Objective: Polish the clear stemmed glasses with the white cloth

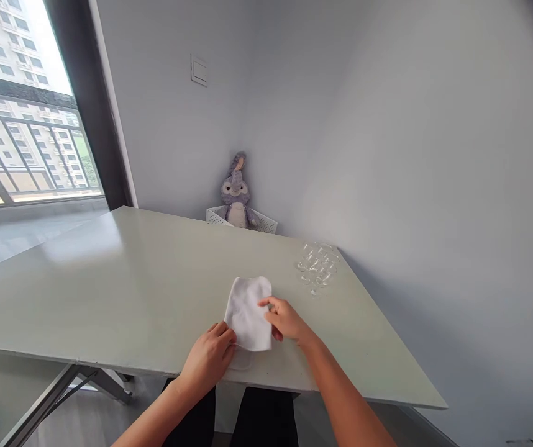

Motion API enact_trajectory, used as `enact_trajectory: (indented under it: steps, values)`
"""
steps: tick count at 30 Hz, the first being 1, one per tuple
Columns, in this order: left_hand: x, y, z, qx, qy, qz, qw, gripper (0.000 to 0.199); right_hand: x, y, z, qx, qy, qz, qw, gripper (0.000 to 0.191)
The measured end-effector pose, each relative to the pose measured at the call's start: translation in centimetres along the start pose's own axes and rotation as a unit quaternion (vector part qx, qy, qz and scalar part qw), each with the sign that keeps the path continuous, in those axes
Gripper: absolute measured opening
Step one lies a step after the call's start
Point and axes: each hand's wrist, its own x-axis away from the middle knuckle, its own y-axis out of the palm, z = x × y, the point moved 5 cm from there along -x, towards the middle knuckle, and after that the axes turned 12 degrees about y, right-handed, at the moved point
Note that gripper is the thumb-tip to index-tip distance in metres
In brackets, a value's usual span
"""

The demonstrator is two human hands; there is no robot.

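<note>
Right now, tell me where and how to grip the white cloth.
Probably pinch the white cloth at its far edge, coming from the far side: it looks soft and spread out, and that edge is free, while the left hand is at its near left corner and the right hand at its right side.

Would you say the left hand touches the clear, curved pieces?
No, the left hand touches the white, squarish cloth, away from those pieces.
</note>
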Motion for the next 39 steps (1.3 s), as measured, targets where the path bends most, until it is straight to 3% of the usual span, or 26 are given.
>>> enact_trajectory:
  steps: [2, 3, 7, 9, 14, 18, 22, 24, 27, 32, 35, 39]
  values:
    - [0.8, -0.6, -0.9, -0.003, -0.026, 0.030, 0.999, 0.017, 0.9, -0.3, -0.3, 0.097, -0.003, -0.010, 0.995, 0.027]
    - [1.2, -0.8, -1.3, -0.007, -0.040, 0.044, 0.998, 0.018, 0.9, -0.8, -0.5, 0.144, -0.014, 0.019, 0.989, 0.025]
    - [2.2, -1.1, -2.1, -0.024, -0.075, 0.077, 0.994, 0.019, -1.3, -3.0, -1.9, 0.269, -0.034, 0.228, 0.935, 0.021]
    - [2.3, -0.9, -2.1, -0.028, -0.078, 0.084, 0.993, 0.019, -3.6, -3.3, -2.1, 0.275, -0.023, 0.270, 0.923, 0.019]
    - [2.2, -0.6, -1.9, -0.038, -0.063, 0.085, 0.994, 0.019, -8.2, -2.1, -2.1, 0.240, -0.038, 0.260, 0.935, 0.010]
    - [2.1, -0.6, -1.6, -0.042, -0.047, 0.071, 0.995, 0.022, -9.2, -1.6, -1.6, 0.173, -0.049, 0.235, 0.955, 0.013]
    - [2.2, -0.9, -2.1, 0.003, -0.070, 0.091, 0.993, 0.023, -8.4, -2.6, -1.0, 0.070, -0.054, 0.199, 0.976, 0.018]
    - [2.3, -1.4, -2.5, 0.048, -0.087, 0.139, 0.985, 0.023, -7.5, -3.5, -1.0, 0.018, -0.057, 0.179, 0.982, 0.023]
    - [2.1, -2.9, -2.1, 0.108, -0.056, 0.228, 0.966, 0.022, -5.8, -4.7, -1.7, -0.059, -0.081, 0.150, 0.983, 0.028]
    - [1.6, -5.4, -0.2, 0.162, 0.001, 0.297, 0.941, 0.018, -3.5, -5.5, -2.9, -0.288, -0.149, 0.054, 0.945, 0.025]
    - [1.6, -6.6, 1.0, 0.184, 0.052, 0.305, 0.933, 0.017, -2.9, -6.2, -2.9, -0.305, -0.149, 0.073, 0.938, 0.025]
    - [1.4, -6.8, 0.9, 0.169, 0.053, 0.279, 0.944, 0.019, -3.5, -7.0, -2.2, -0.187, -0.116, 0.145, 0.965, 0.024]
